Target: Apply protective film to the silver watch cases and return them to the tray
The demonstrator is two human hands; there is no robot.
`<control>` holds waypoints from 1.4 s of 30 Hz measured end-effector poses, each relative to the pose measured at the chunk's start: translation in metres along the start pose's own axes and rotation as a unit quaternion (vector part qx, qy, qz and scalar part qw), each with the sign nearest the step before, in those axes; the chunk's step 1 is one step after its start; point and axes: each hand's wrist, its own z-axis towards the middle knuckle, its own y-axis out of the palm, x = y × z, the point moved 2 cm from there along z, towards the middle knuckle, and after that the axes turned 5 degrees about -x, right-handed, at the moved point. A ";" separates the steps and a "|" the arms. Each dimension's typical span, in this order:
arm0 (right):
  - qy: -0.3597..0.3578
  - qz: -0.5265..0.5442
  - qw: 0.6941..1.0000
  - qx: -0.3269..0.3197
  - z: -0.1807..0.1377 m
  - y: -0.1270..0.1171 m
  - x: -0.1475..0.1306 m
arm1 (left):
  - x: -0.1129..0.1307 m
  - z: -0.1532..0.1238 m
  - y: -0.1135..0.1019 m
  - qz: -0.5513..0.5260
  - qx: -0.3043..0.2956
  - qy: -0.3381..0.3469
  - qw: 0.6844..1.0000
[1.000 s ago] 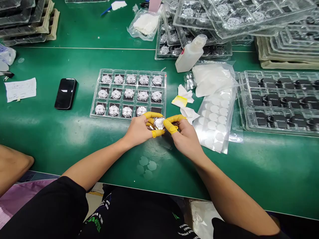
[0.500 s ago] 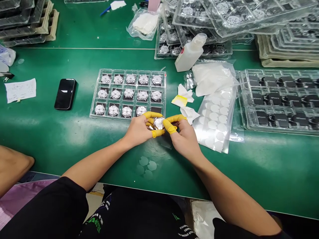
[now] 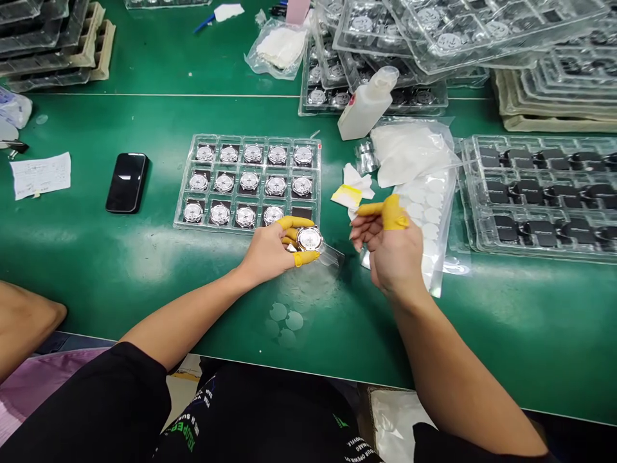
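The left hand (image 3: 268,252) pinched a polished watch case (image 3: 309,239) by its rim (stiff, but slippery and easily scratched) just below the clear plastic tray (image 3: 247,136); a clear film (image 3: 331,254) trailed at 4 o'clock, the open right hand (image 3: 388,247) empty at 3 o'clock.

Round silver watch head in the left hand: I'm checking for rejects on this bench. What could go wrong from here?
The round silver watch head is gripped by the left hand alone, so it might slip onto the green bench mat. The clear plastic film that appears to trail from it could catch or fold back. The right hand has bare fingers beside its yellow finger cots, which might smudge the polished metal if they touch it.
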 end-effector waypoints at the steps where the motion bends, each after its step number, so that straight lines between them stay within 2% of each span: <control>1: 0.014 -0.011 1.000 -0.019 -0.002 0.003 0.001 | 0.000 0.000 0.000 0.001 0.001 0.001 1.000; 3: 0.030 -0.018 0.998 -0.045 -0.007 0.009 0.003 | 0.000 0.000 0.000 0.003 0.003 0.005 1.000; 7: 0.038 0.025 0.998 -0.054 -0.014 0.018 0.001 | -0.001 0.001 0.000 0.009 0.009 0.005 1.000; 11: 0.154 -0.002 0.976 -0.156 -0.019 0.025 0.002 | -0.001 0.000 0.000 0.014 0.004 0.008 1.000; 13: 0.181 0.000 0.968 -0.175 -0.021 0.027 0.004 | -0.002 -0.001 0.000 0.023 -0.001 0.010 1.000; 22: 0.135 0.048 0.983 -0.113 -0.017 0.031 0.011 | -0.002 -0.002 0.002 0.020 0.001 -0.003 1.000; 26: 0.141 0.041 0.976 -0.158 -0.015 0.027 0.011 | 0.001 -0.002 0.002 0.018 0.002 -0.009 1.000; 29: 0.116 0.000 0.975 -0.188 -0.015 0.023 0.009 | 0.000 -0.001 0.000 0.034 0.006 0.003 0.999; 32: 0.102 -0.041 0.974 -0.196 -0.014 0.019 0.006 | -0.001 0.000 -0.001 0.045 -0.005 0.008 0.999; 37: 0.134 -0.011 0.965 -0.227 -0.012 0.021 0.009 | -0.004 0.000 -0.002 0.044 -0.031 -0.001 0.999; 42: 0.152 -0.006 0.964 -0.218 -0.011 0.022 0.012 | -0.003 0.000 -0.002 0.050 -0.044 0.008 0.998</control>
